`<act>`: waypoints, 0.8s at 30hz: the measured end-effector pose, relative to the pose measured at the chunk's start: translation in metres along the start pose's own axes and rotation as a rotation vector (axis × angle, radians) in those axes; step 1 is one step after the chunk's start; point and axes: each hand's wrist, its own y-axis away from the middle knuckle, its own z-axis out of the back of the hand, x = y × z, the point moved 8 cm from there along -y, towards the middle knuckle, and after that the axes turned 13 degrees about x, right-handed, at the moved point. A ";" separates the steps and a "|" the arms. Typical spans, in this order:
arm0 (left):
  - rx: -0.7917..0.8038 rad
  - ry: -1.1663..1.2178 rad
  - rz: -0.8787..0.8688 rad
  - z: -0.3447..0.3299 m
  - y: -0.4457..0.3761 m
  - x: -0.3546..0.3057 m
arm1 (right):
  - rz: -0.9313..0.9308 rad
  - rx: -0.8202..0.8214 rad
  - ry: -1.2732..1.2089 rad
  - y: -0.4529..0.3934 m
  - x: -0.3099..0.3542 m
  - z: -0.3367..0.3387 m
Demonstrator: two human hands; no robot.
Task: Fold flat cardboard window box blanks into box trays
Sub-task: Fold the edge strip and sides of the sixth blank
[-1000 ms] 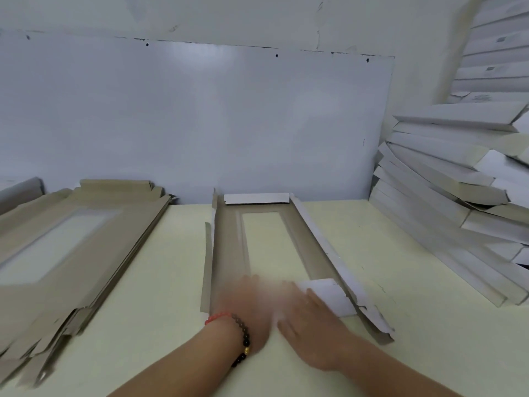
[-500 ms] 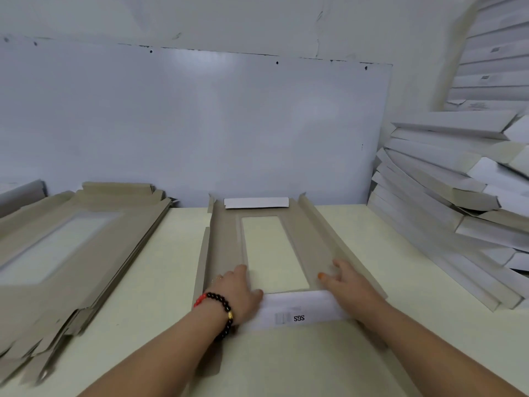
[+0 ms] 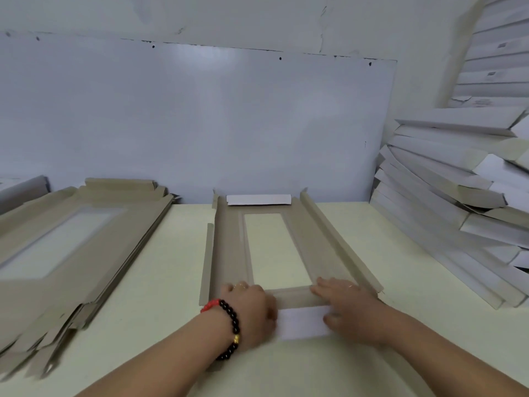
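Lying lengthwise in the middle of the pale table [image 3: 372, 282] is one window box blank [image 3: 232, 253], brown side up, its long window cut-out showing the tabletop through it. Both long side flaps are raised — the right one [image 3: 337, 242] stands as a clear wall, the left one [image 3: 208, 259] is a narrower strip. One white end flap [image 3: 259, 199] is turned over at the far end, and one white near flap [image 3: 303, 322] is folded at the near end, between the two hands.

Two hands work that near end. The left hand [image 3: 252, 308], wrist wearing a dark bead bracelet [image 3: 232, 330] with a red section, has its fingers curled over the blank's near left corner, thumb side against the white flap. The right hand [image 3: 346, 305] lies with fingers extended forward on the brown panel and its thumb set on the white flap, pinching the fold.

To the left sits one pile of flat blanks [image 3: 65, 247]; to the right, one leaning stack of folded trays [image 3: 458, 196] — too many to count exactly.
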 end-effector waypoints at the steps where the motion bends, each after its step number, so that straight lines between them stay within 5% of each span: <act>1: -0.013 -0.026 -0.029 -0.006 0.000 -0.010 | 0.024 0.012 0.053 -0.002 0.009 -0.006; 7: 0.012 0.051 -0.101 -0.054 0.005 -0.049 | 0.295 -0.108 0.024 -0.005 0.073 -0.032; 12: 0.101 -0.008 -0.046 -0.061 0.000 -0.034 | 0.181 -0.055 0.156 -0.009 0.037 -0.036; 19: 0.016 -0.181 -0.104 -0.030 0.004 -0.037 | 0.261 -0.075 -0.030 0.014 0.010 -0.018; 24: 0.001 0.000 -0.035 -0.003 -0.006 -0.018 | 0.169 -0.153 0.073 0.007 0.016 0.015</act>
